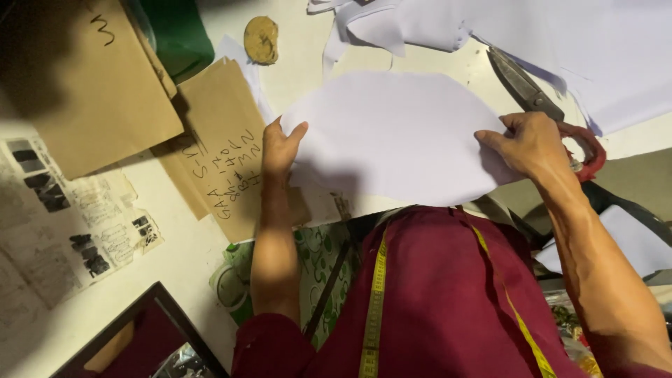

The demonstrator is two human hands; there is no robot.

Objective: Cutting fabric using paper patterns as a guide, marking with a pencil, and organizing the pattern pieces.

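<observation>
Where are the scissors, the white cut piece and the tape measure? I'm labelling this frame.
scissors [521,82], head view, on the dark blades.
white cut piece [395,136], head view, on its flat middle.
tape measure [378,280], head view, on the yellow strip over the red garment.

The light comes from above and in front of you, and it is not very strong. The white cut fabric piece [392,136] is the brightest spot, soft and pale with no glare. Your left hand [280,147] throws a dark shadow on the fabric just below it. Your right hand [532,143] is lit on top and dark underneath. The top left corner, over the brown paper pattern [91,77], is very dark. The lower edge near your yellow measuring tape [374,301] looks dim and a bit blurry. Things stretch and bend near the edges.
</observation>
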